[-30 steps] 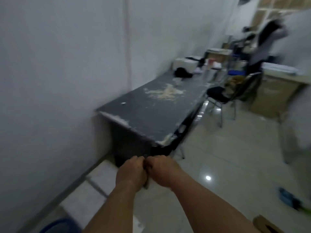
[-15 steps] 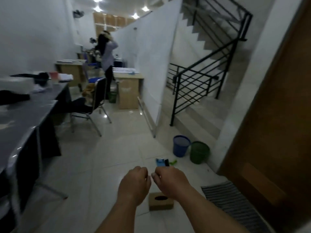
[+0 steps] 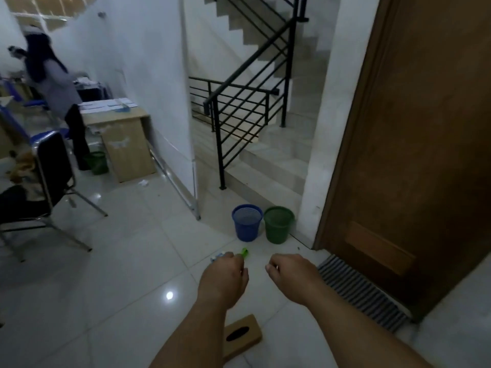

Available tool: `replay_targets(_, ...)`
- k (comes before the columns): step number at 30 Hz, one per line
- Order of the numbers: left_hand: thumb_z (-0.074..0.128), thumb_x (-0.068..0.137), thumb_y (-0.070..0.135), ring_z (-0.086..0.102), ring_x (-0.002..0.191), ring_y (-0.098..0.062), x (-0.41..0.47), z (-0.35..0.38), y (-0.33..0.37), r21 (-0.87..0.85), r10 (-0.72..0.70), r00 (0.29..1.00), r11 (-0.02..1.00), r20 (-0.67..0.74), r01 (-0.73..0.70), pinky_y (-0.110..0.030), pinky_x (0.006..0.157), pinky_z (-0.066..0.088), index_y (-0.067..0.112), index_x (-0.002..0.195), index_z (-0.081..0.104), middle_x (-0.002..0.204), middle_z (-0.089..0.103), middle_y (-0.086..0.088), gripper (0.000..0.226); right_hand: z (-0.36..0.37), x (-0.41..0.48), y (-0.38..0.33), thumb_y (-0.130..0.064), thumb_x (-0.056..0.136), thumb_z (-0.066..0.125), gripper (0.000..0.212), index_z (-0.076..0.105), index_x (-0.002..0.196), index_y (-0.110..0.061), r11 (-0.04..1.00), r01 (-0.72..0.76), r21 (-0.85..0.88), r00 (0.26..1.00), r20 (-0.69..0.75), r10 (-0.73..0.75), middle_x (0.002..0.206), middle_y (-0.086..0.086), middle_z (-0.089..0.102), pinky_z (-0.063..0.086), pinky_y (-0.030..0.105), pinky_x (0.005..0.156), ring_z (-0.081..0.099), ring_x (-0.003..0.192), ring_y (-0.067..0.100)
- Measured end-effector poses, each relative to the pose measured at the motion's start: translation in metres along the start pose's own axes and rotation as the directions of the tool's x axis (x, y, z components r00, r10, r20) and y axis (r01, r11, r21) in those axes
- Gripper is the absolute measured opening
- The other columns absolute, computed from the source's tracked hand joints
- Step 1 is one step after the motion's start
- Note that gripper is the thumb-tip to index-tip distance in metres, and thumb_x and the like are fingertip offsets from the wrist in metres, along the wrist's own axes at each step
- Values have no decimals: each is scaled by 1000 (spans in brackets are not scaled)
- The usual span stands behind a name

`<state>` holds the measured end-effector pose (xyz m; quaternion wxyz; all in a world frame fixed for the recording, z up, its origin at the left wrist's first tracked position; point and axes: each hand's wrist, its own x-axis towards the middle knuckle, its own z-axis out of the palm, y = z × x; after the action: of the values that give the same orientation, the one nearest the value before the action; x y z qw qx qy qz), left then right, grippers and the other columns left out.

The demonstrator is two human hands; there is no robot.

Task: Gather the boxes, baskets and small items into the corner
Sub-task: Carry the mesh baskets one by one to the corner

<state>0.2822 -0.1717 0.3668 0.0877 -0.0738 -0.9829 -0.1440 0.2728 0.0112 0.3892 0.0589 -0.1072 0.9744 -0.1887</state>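
Baskets (image 3: 247, 223), blue and green, unlabelled

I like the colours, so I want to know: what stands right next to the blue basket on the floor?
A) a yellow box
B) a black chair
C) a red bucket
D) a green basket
D: the green basket stands right beside the blue basket on the tiled floor, by the foot of the stairs near the wooden door.
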Motion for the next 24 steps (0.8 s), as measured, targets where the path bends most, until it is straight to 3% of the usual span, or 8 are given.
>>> replay_targets(8, 45, 96, 42, 57, 89, -20, 143, 60, 35, 7, 113, 988, 993, 106, -115, -35, 76, 51, 20, 96, 60, 98, 59, -1, 27, -26, 93, 89, -48, 95, 43, 30, 64, 98, -27, 984, -173, 47, 985, -18, 174, 100, -3, 68, 53, 34, 78, 61, 89, 17)
replay_targets(12, 45, 95, 44, 57, 91, -19, 216, 99, 66, -17, 131, 980, 991, 150, -130, -35, 77, 52, 21, 97, 59, 102, 60, 0, 27, -46, 143, 154, -43, 97, 46, 27, 66, 102, -24, 969, -239, 62, 971, -10, 240, 101, -2, 67, 48, 27, 72, 61, 90, 15)
replay_targets(15, 44, 96, 45, 57, 95, -19, 279, 126, 89, -36, 89, 981, 996, 170, -84, -35, 79, 51, 22, 102, 59, 107, 61, 1, 28, -67, 195, 208, -39, 98, 48, 25, 66, 102, -22, 966, -248, 78, 969, 44, 245, 97, 0, 68, 45, 26, 63, 61, 84, 14)
replay_targets(24, 45, 96, 45, 60, 96, -22, 425, 183, 107, -30, -82, 968, 995, 237, 91, -35, 79, 52, 21, 106, 59, 110, 63, -1, 30, -106, 356, 293, -30, 97, 53, 20, 67, 99, -16, 981, -179, 74, 975, 143, 167, 97, 2, 68, 51, 28, 70, 62, 86, 14)
